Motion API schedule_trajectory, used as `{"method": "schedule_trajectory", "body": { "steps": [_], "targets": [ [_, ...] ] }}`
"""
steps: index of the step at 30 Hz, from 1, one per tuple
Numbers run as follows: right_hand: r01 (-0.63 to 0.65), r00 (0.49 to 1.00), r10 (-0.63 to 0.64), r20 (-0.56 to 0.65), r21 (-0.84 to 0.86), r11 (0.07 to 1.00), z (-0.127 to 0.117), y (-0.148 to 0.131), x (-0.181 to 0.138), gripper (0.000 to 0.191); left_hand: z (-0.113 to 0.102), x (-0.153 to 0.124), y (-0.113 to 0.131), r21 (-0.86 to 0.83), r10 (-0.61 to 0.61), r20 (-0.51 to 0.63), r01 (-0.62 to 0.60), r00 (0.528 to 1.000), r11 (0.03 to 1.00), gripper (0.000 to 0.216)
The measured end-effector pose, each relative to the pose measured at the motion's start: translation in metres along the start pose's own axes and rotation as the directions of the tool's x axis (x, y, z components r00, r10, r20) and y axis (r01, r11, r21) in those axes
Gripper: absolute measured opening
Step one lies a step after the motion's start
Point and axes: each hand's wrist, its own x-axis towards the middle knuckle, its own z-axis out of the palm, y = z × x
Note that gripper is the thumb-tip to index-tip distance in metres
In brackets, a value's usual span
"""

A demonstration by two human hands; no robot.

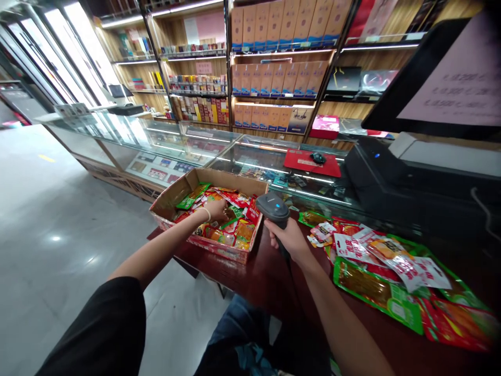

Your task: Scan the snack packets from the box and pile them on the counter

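Tall cartons (288, 23) line shelves (282, 53) behind a red mat (296, 161) bearing what seems a mouse (318, 157).

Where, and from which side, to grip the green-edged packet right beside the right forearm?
Likely pinch the green-edged packet by its near long edge, from the wearer's side: it lies flat, that edge exposed, while other packets crowd its far side.

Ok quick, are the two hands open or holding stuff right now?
Left hand: among packets in the box; can't tell if gripping.
Right hand: closed, holding the scanner.
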Motion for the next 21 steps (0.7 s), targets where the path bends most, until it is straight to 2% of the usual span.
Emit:
{"method": "schedule_trajectory", "body": {
  "steps": [3, 9, 12, 14, 16, 18, 19, 21],
  "targets": [
    [0.020, 1.000, -0.020, -0.003, 0.019, 1.000, -0.008, 0.001, -0.002, 0.038, -0.003, -0.004, -0.006, -0.099, 0.016, -0.036, -0.019, 0.999, 0.995, 0.062],
    [0.026, 0.999, -0.025, -0.027, 0.022, 0.999, -0.016, -0.001, -0.006, 0.039, -0.027, -0.013, -0.009, -0.156, 0.085, -0.094, -0.099, 0.992, 0.983, 0.028],
    [0.022, 0.999, -0.021, -0.034, 0.028, 0.999, -0.017, -0.003, -0.009, 0.039, -0.040, -0.015, -0.011, -0.392, 0.056, -0.171, -0.120, 0.984, 0.912, 0.027],
    [0.028, 0.999, -0.027, -0.038, 0.042, 0.999, -0.019, -0.004, -0.010, 0.038, -0.045, -0.016, -0.009, -0.642, -0.005, -0.242, -0.156, 0.970, 0.750, 0.035],
    [0.034, 0.999, -0.032, -0.040, 0.053, 0.998, -0.021, -0.003, -0.011, 0.038, -0.047, -0.018, -0.003, -0.840, -0.064, -0.298, -0.230, 0.952, 0.491, 0.044],
    [0.038, 0.998, -0.035, -0.046, 0.062, 0.997, -0.023, -0.003, -0.012, 0.038, -0.048, -0.020, 0.007, -0.926, -0.118, -0.319, -0.283, 0.940, 0.248, 0.051],
    [0.038, 0.998, -0.035, -0.053, 0.066, 0.997, -0.024, -0.003, -0.013, 0.038, -0.047, -0.022, 0.014, -0.940, -0.155, -0.323, -0.298, 0.934, 0.163, 0.053],
    [0.040, 0.997, -0.036, -0.071, 0.069, 0.997, -0.026, -0.004, -0.015, 0.038, -0.046, -0.024, 0.026, -0.943, -0.250, -0.332, -0.328, 0.909, 0.061, 0.055]
  ]
}}
